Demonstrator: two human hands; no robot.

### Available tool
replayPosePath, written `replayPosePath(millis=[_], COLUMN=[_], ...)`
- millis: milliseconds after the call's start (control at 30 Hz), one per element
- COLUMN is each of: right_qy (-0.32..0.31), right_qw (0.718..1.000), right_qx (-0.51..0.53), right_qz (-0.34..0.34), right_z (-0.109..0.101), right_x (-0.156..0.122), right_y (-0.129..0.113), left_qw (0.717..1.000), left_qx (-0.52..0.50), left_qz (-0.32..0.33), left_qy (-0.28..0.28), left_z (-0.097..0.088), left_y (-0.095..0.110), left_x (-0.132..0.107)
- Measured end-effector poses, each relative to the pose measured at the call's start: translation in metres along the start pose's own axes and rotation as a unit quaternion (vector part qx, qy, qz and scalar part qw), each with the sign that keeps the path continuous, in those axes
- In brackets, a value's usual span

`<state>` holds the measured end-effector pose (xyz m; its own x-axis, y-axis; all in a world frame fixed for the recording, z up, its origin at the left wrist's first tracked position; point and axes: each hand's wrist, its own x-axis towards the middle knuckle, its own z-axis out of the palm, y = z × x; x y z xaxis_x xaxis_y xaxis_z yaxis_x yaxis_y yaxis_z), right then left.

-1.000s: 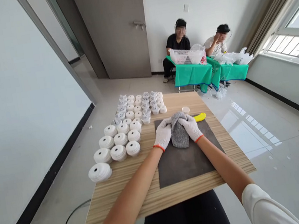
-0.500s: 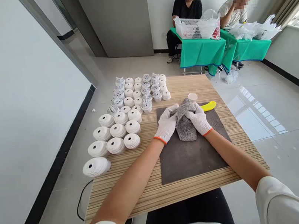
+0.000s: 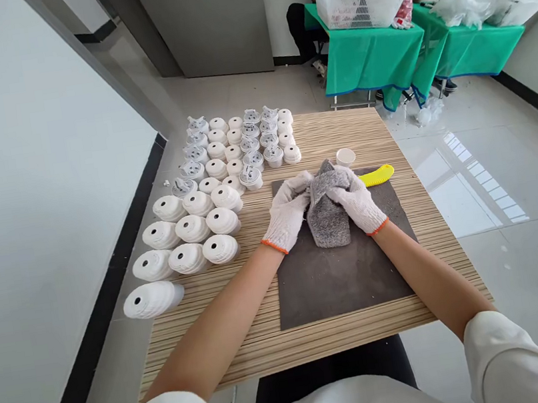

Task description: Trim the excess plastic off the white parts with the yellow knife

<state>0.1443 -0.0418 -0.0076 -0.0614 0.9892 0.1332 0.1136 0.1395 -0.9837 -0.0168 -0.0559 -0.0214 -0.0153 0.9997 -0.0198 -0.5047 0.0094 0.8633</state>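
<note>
Both my hands wear white knit gloves with orange cuffs. My left hand (image 3: 287, 215) and my right hand (image 3: 357, 202) grip the top of a fuzzy grey cloth (image 3: 327, 220), which is bunched between them. Its lower part rests on a dark grey mat (image 3: 342, 285). Just beyond my right hand lie a yellow plastic scraper (image 3: 377, 175) and a small white cup (image 3: 346, 157). Left of the mat, rows of round white ribbed parts (image 3: 192, 228) stand on and beside the striped wooden table (image 3: 339, 130).
Many more white parts stand in rows beyond the table's far left corner. Two co-workers sit at green-covered tables (image 3: 374, 61) at the back, with a white plastic basket (image 3: 360, 2) and clear plastic bags. A grey door and white wall stand behind.
The view has tilted lower, so the room slides up in the frame. My hands stay on the grey cloth, pressed closer together around its top.
</note>
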Motion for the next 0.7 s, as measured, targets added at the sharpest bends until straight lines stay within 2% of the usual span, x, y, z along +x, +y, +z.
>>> replayPosePath(millis=[133,233,367,567,700], right_qy=[-0.027,-0.018,-0.037,-0.031,-0.034], right_qw=[0.997,0.995,0.996,0.999,0.999], right_qx=[0.071,0.089,0.072,0.028,0.021], right_qz=[-0.032,-0.037,-0.048,-0.009,0.008], right_z=[0.003,0.005,0.005,-0.001,-0.002], right_x=[0.0,0.0,-0.002,-0.005,-0.003], right_y=[-0.002,0.0,0.001,0.0,-0.007], left_qw=[0.999,0.999,0.997,0.998,0.999], left_qx=[0.001,0.032,0.069,0.025,0.024], left_qz=[-0.015,-0.013,-0.025,-0.061,-0.041], left_qy=[0.042,0.034,0.021,0.0,-0.014], left_z=[-0.002,-0.003,-0.002,0.002,0.004], left_y=[0.001,0.001,0.002,0.005,0.007], left_x=[-0.001,-0.004,-0.007,-0.009,-0.013])
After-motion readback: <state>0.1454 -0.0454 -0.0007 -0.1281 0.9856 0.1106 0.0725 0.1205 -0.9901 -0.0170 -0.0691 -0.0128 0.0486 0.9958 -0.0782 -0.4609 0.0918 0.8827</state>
